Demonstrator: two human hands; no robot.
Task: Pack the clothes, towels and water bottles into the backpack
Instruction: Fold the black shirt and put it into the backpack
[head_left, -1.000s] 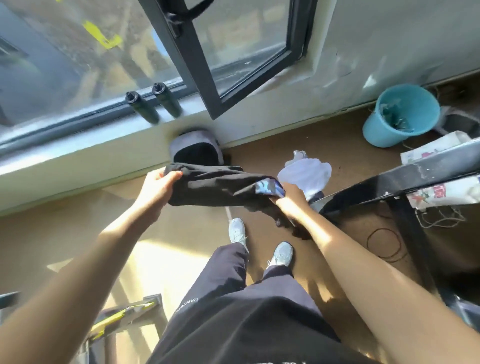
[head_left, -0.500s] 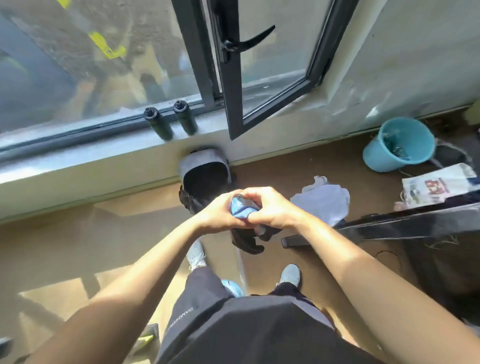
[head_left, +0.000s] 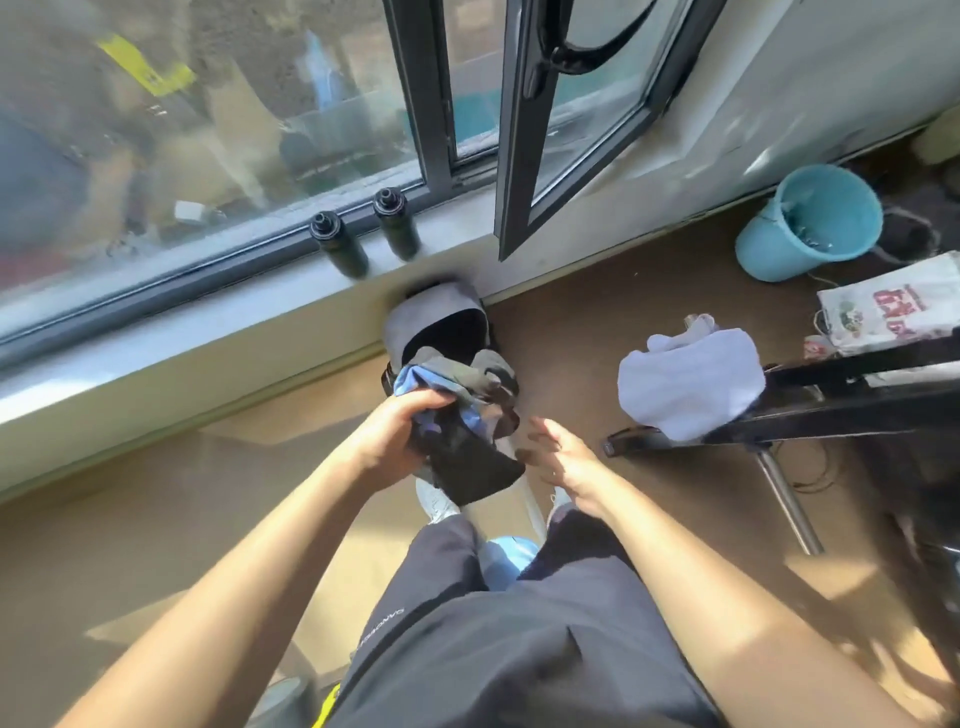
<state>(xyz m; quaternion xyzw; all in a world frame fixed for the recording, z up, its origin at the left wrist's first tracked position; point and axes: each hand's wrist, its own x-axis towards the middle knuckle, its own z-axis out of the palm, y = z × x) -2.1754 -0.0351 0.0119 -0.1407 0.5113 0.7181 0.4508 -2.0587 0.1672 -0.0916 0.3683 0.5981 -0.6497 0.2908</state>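
My left hand (head_left: 400, 436) gripped the bundled garment (head_left: 462, 415) just short of the backpack (head_left: 441, 327) mouth by the wall; my right hand (head_left: 563, 462) hung open beside it.

soft, matt cloth garment (head_left: 467, 415), dark with blue. grey fabric backpack (head_left: 434, 319), matt. two dark bottles (head_left: 340, 244), smooth plastic look. white cloth (head_left: 691, 382), soft. turquoise bucket (head_left: 808, 228), smooth plastic. glossy black window frame (head_left: 524, 130).
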